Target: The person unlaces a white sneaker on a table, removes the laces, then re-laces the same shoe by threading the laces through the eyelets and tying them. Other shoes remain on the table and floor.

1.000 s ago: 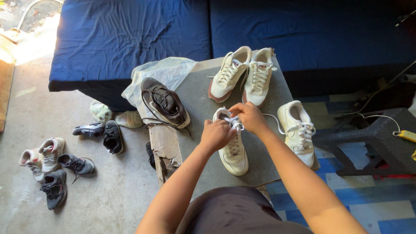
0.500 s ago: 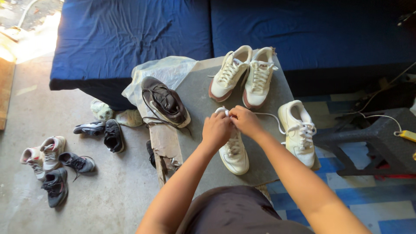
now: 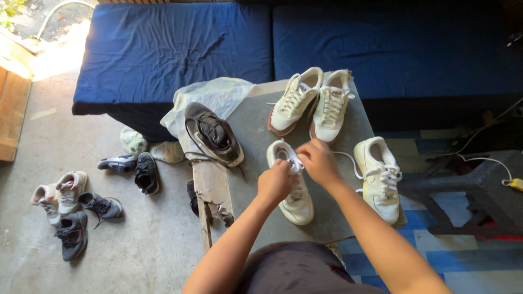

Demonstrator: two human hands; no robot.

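A white sneaker [image 3: 296, 204] lies toe toward me on the grey tabletop [image 3: 256, 125]. My left hand [image 3: 276, 182] and my right hand [image 3: 317, 161] are both over its upper part, fingers pinched on its white lace [image 3: 295, 163]. A loose lace end [image 3: 346, 158] trails right toward a second white sneaker [image 3: 379, 177]. The hands hide the lacing beneath them.
A white pair with reddish soles [image 3: 310, 102] sits at the table's far side, a dark brown shoe [image 3: 213, 133] on a plastic bag [image 3: 212, 95] at its left. Several shoes [image 3: 73, 209] lie on the concrete floor. Behind is a blue couch [image 3: 180, 49]; a black stand [image 3: 479, 190] at right.
The view shifted down a little. My hands stayed on the lace, moving slightly nearer the shoe's tongue; the right hand pulled a bit to the right.
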